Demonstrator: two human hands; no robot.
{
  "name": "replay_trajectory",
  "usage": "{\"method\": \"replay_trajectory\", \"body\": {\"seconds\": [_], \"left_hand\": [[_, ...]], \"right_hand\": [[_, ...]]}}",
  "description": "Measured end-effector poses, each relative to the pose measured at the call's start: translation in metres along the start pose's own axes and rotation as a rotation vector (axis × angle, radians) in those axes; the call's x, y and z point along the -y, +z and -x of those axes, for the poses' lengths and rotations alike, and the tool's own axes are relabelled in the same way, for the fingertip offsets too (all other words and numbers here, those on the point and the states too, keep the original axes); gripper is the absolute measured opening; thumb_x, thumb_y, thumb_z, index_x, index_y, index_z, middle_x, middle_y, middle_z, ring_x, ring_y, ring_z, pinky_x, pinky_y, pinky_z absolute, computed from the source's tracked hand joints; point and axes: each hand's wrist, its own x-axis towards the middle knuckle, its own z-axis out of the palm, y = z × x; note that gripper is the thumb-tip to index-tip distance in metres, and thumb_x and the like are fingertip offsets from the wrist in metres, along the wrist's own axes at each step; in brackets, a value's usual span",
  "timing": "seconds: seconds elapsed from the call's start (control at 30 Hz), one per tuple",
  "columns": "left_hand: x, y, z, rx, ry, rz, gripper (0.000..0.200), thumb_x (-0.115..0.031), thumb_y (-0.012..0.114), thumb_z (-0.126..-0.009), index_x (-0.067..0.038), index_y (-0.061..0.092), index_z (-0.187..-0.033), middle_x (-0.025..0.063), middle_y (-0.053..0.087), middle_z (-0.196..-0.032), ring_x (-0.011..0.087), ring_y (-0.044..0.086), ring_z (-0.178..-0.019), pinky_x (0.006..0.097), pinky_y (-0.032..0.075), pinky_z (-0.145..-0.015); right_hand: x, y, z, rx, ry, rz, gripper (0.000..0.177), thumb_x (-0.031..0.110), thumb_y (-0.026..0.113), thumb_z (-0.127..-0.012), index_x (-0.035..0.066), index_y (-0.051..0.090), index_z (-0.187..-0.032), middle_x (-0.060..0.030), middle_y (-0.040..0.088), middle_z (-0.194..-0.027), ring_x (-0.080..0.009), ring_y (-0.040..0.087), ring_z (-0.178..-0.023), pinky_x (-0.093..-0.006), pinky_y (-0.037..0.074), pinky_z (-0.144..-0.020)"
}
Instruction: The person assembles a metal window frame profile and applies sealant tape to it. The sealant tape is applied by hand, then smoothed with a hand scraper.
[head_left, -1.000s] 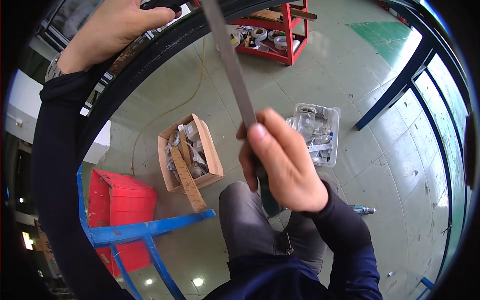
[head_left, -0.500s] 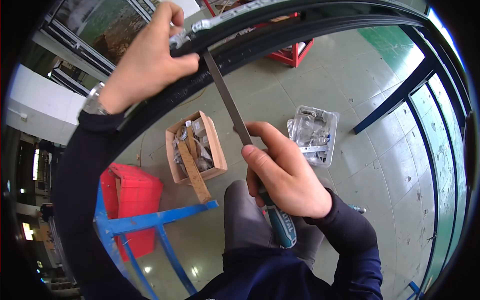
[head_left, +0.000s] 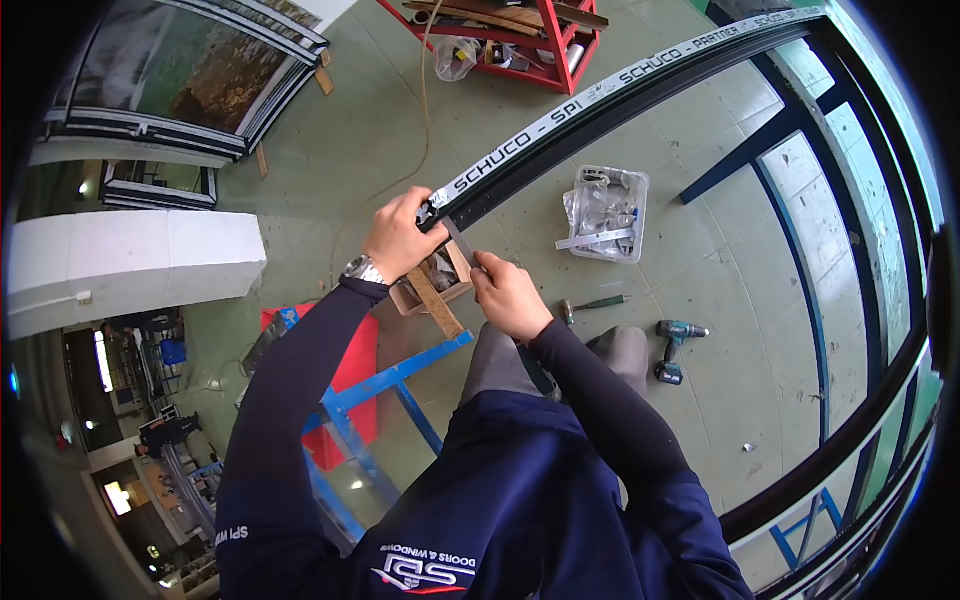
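Note:
The dark window frame (head_left: 640, 112) runs slantwise across the view, with white printed film reading "SCHÜCO - SPI" along its top. My left hand (head_left: 400, 238) is closed around the near end of this bar, its thumb on the inner side. In my right hand (head_left: 513, 302) is a flat metal file (head_left: 459, 242), gripped with thumb and fingers. The file's tip end meets the frame right beside my left thumb. Its dark handle (head_left: 537, 372) shows below my right wrist, over my leg.
A blue metal stand (head_left: 400, 372) holds a wooden strip beside a cardboard box (head_left: 405, 298) and a red bin (head_left: 358, 400). On the floor lie a clear plastic tub (head_left: 640, 250), a hammer (head_left: 597, 303) and a cordless drill (head_left: 672, 350). A red cart (head_left: 570, 70) stands ahead.
My view has pulled back from the frame, so hands and bar appear smaller. The printed film, hammer and drill show more fully. My right hand with the file is closer to my left hand.

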Motion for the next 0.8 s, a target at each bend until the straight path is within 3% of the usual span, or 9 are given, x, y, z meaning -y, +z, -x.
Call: {"method": "replay_trajectory", "body": {"seconds": [0.1,0.2,0.3,0.43,0.47,0.57,0.6,0.7,0.8], "left_hand": [[0.004,-0.003,-0.004,0.03,0.067,-0.011,0.035,-0.021,0.077,-0.078,-0.002,0.064,-0.104,0.0158,0.07,-0.093,0.0363,0.07,-0.085,0.0446,0.058,-0.077],[0.008,-0.003,-0.004,0.057,0.029,0.009,0.034,-0.02,0.076,-0.078,-0.001,0.065,-0.103,0.0168,0.071,-0.094,0.0356,0.07,-0.09,0.0441,0.058,-0.08],[0.011,-0.003,-0.004,0.103,-0.043,0.019,0.034,-0.025,0.078,-0.079,-0.003,0.067,-0.103,0.0161,0.071,-0.094,0.0356,0.071,-0.089,0.0441,0.058,-0.081],[0.006,-0.01,-0.009,0.179,-0.135,0.02,0.034,-0.026,0.076,-0.079,-0.003,0.067,-0.102,0.0161,0.071,-0.095,0.0355,0.071,-0.09,0.045,0.059,-0.08],[0.008,-0.009,-0.009,0.16,-0.115,0.044,0.033,-0.026,0.076,-0.079,-0.004,0.066,-0.101,0.0153,0.071,-0.094,0.0352,0.071,-0.09,0.0452,0.059,-0.08],[0.01,-0.01,-0.01,0.212,-0.15,0.058,0.033,-0.026,0.076,-0.079,-0.005,0.066,-0.101,0.0137,0.071,-0.093,0.034,0.07,-0.09,0.0449,0.059,-0.079],[0.011,-0.013,-0.012,0.235,-0.132,0.069,0.033,-0.026,0.076,-0.078,-0.005,0.066,-0.102,0.0135,0.071,-0.093,0.0331,0.07,-0.091,0.045,0.059,-0.08],[0.014,-0.015,-0.013,0.234,-0.095,0.096,0.035,-0.027,0.078,-0.079,-0.006,0.065,-0.104,0.0097,0.071,-0.095,0.03,0.069,-0.095,0.0447,0.058,-0.08],[0.013,-0.021,-0.016,0.27,-0.106,0.12,0.035,-0.027,0.079,-0.079,-0.007,0.064,-0.104,0.0073,0.071,-0.095,0.0291,0.069,-0.095,0.0439,0.058,-0.08]], "right_hand": [[0.006,0.008,-0.007,-0.034,0.014,0.167,0.025,0.018,0.056,-0.101,-0.004,0.066,-0.108,-0.0214,0.068,-0.078,-0.0372,0.07,-0.076,-0.0433,0.054,-0.072],[0.01,0.015,-0.008,-0.139,0.03,0.166,0.025,0.019,0.056,-0.101,-0.004,0.066,-0.102,-0.0202,0.069,-0.078,-0.0345,0.071,-0.077,-0.0429,0.054,-0.073],[0.02,0.008,-0.011,-0.085,0.179,0.1,0.026,0.019,0.059,-0.097,-0.004,0.069,-0.104,-0.0316,0.069,-0.096,-0.0495,0.066,-0.095,-0.0528,0.053,-0.085],[0.03,-0.001,-0.023,-0.022,0.415,0.012,0.027,0.021,0.059,-0.098,-0.004,0.067,-0.103,-0.0252,0.071,-0.088,-0.0411,0.071,-0.087,-0.0459,0.054,-0.079],[0.033,-0.001,-0.028,-0.048,0.425,-0.032,0.028,0.023,0.057,-0.1,-0.002,0.067,-0.103,-0.0205,0.071,-0.081,-0.0354,0.071,-0.079,-0.0435,0.054,-0.075],[0.046,-0.002,-0.039,-0.078,0.375,0.075,0.029,0.025,0.055,-0.103,-0.001,0.068,-0.106,-0.0178,0.072,-0.078,-0.0336,0.072,-0.075,-0.0435,0.054,-0.073],[0.05,-0.002,-0.042,-0.083,0.343,0.158,0.029,0.024,0.055,-0.104,-0.001,0.068,-0.109,-0.015,0.071,-0.076,-0.0287,0.071,-0.07,-0.0412,0.054,-0.07],[0.064,0.001,-0.053,-0.076,0.55,0.008,0.027,0.022,0.058,-0.102,-0.002,0.068,-0.111,-0.0136,0.071,-0.075,-0.0245,0.07,-0.069,-0.0384,0.054,-0.068],[0.063,0.008,-0.064,-0.107,0.549,-0.014,0.026,0.021,0.059,-0.102,-0.002,0.068,-0.111,-0.0147,0.071,-0.077,-0.0227,0.069,-0.069,-0.0369,0.053,-0.067]]}}
